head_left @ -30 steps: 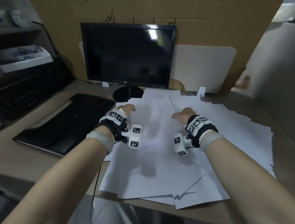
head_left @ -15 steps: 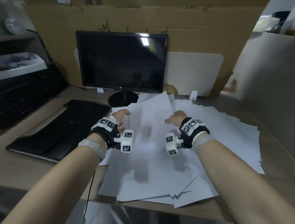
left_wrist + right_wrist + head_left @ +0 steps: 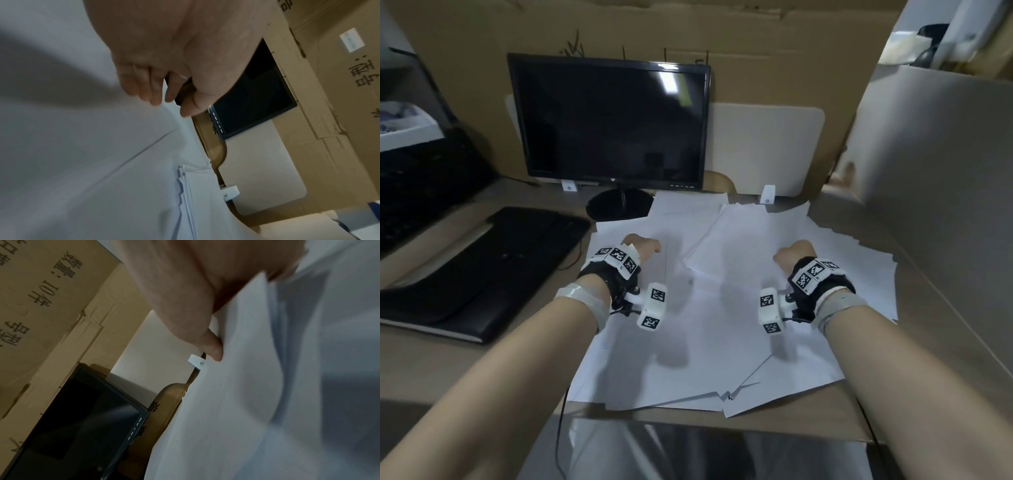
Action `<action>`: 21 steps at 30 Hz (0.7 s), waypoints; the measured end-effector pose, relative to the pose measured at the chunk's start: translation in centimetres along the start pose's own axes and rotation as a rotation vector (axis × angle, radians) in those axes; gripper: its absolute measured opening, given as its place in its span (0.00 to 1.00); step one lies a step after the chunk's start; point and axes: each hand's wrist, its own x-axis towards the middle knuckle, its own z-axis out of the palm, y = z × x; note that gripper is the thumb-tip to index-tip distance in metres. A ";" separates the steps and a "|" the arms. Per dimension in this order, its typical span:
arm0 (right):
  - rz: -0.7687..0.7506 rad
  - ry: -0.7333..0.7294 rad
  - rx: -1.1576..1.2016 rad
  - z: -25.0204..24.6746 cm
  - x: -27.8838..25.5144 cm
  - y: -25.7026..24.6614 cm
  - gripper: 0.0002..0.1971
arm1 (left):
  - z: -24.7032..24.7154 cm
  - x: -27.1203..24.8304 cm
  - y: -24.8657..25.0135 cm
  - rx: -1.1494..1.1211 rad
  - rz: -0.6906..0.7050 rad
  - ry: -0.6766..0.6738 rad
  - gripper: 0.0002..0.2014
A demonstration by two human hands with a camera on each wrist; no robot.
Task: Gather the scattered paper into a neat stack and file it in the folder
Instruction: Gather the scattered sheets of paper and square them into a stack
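Several white paper sheets (image 3: 722, 325) lie fanned across the middle of the desk, overlapping at odd angles. The black folder (image 3: 482, 274) lies closed to their left. My left hand (image 3: 643, 245) hangs over the pile's left part; in the left wrist view its fingers (image 3: 144, 91) droop loosely, tips at the paper (image 3: 82, 162), holding nothing. My right hand (image 3: 791, 255) is over the pile's right part. In the right wrist view its thumb (image 3: 211, 348) presses on a sheet (image 3: 236, 402) that rises into the palm and hides the fingers behind it.
A dark monitor (image 3: 609, 120) on a round foot stands just behind the papers, with a white board (image 3: 763, 150) and cardboard (image 3: 756, 51) behind it. A grey partition (image 3: 945, 171) closes the right side. The sheets reach the desk's front edge (image 3: 774, 425).
Both hands have spread apart, the left going left and the right going right. The sheet that blurred upward between them now lies lower on the pile.
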 end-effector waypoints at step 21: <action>-0.101 -0.310 -0.091 0.7 -2.2 -5.6 0.26 | 0.3 1.0 1.5 -0.331 -0.105 -0.185 0.29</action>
